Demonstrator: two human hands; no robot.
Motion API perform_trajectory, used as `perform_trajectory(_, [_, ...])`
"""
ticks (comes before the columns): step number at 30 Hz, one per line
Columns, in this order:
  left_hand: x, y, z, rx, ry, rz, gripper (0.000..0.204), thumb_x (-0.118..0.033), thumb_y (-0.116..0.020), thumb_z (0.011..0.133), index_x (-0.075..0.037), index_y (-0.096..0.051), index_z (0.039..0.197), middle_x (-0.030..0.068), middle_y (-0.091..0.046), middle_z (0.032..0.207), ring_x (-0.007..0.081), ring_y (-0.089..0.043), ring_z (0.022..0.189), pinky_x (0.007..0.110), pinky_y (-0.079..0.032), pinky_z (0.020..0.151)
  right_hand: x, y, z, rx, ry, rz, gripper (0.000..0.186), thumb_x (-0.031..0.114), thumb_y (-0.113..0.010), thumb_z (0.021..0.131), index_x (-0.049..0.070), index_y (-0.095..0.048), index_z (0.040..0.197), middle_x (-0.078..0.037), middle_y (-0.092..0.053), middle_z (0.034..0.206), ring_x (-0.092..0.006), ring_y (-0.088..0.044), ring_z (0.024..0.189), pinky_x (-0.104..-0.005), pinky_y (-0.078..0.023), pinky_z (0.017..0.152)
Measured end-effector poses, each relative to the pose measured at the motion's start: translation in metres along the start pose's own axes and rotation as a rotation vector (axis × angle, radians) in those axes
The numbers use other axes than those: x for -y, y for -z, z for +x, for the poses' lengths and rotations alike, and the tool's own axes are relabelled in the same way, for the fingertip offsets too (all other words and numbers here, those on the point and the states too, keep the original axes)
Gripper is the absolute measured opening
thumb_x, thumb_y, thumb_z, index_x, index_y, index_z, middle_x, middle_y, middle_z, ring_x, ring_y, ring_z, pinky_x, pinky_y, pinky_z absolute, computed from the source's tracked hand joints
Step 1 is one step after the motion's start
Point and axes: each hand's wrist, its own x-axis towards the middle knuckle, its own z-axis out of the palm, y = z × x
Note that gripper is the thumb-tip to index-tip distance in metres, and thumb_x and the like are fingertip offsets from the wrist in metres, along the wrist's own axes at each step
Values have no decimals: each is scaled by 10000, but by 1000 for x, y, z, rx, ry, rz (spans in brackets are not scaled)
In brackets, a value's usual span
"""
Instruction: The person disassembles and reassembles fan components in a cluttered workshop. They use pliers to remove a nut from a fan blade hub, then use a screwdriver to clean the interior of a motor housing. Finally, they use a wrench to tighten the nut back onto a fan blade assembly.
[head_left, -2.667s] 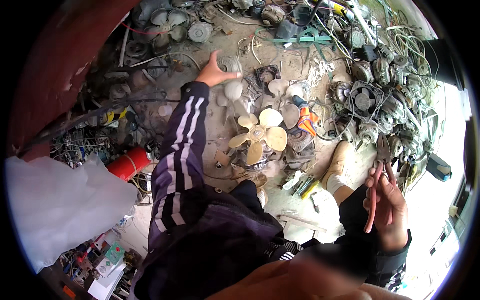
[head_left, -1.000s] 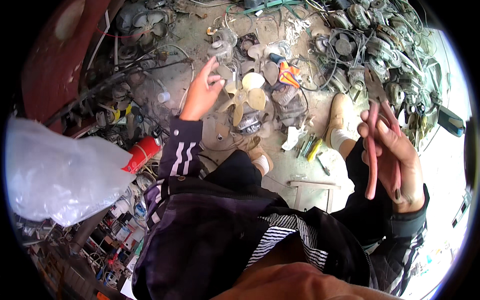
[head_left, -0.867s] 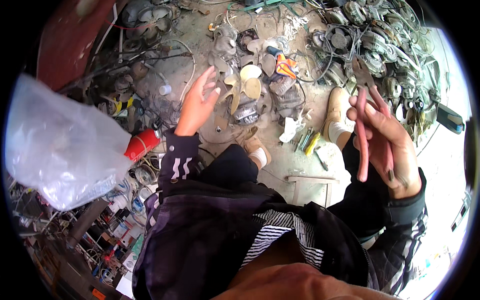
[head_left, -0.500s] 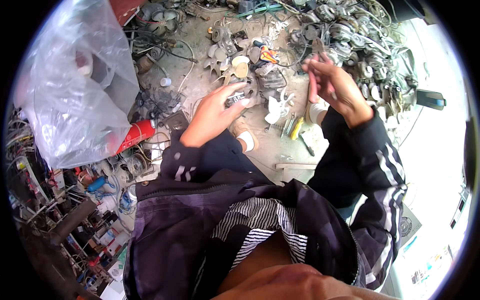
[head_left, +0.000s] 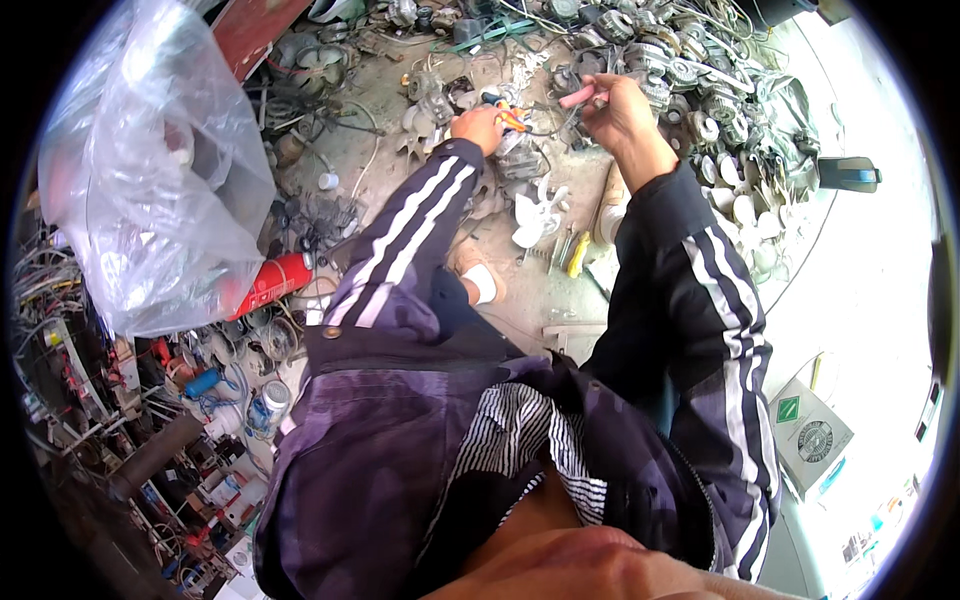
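Note:
My left hand [head_left: 478,128] is stretched out over the cluttered floor, its curled fingers at orange-handled pliers [head_left: 513,121] beside a small motor [head_left: 522,160]. The fingertips are partly hidden there. In my right hand [head_left: 622,118], raised to the right of it, are red-handled pliers [head_left: 576,97]; one handle sticks out to the left and the jaws are hidden. Between my feet lie a white fan blade [head_left: 540,212] and a yellow-handled tool [head_left: 579,254].
Small motors [head_left: 680,70] are heaped at the far right. A clear plastic bag [head_left: 150,190] bulges on the left above a red cylinder [head_left: 277,284]. Loose cables and parts [head_left: 110,390] cover the lower left. A metal box [head_left: 811,436] stands at the right.
My left hand has moved forward from a small part in front of me to the orange-handled pliers. My right hand has turned and shifted left and away, still holding the red-handled pliers.

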Motion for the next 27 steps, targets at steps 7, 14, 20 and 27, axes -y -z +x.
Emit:
perform_trajectory(7, [-23,-77,83,-49,-3,164,387,-393,-583,858,-242,-603,1214,15,-613,1221,253,-490,1181,525,-266,1009,13,-4,12,58,45,-87,76,97,-529,908,64,-500,845,-18,-562,740,-109,-429,533,-259,-383,554])
perform_trajectory(14, [-5,-18,83,133,-62,519,294,-413,-697,769,-165,-753,918,28,-714,954,230,-545,1079,512,-231,1035,12,-15,46,38,-80,-43,95,118,-553,832,38,-578,788,-14,-478,656,-110,-398,574,-249,-329,510])
perform_trajectory(20, [34,66,51,75,171,235,177,-359,-658,802,-345,-735,961,-29,-698,1005,203,-549,1094,441,-273,995,29,-20,60,180,-90,-149,149,146,-471,931,27,-525,861,-78,-550,615,-201,-615,676,-311,-385,637])
perform_trajectory(27, [54,128,-11,-307,20,-67,190,-285,-641,834,-206,-736,979,11,-677,981,250,-636,949,371,-452,874,29,-7,73,198,2,-144,122,86,-473,905,-21,-507,856,-134,-554,553,-235,-535,473,-193,-395,570])
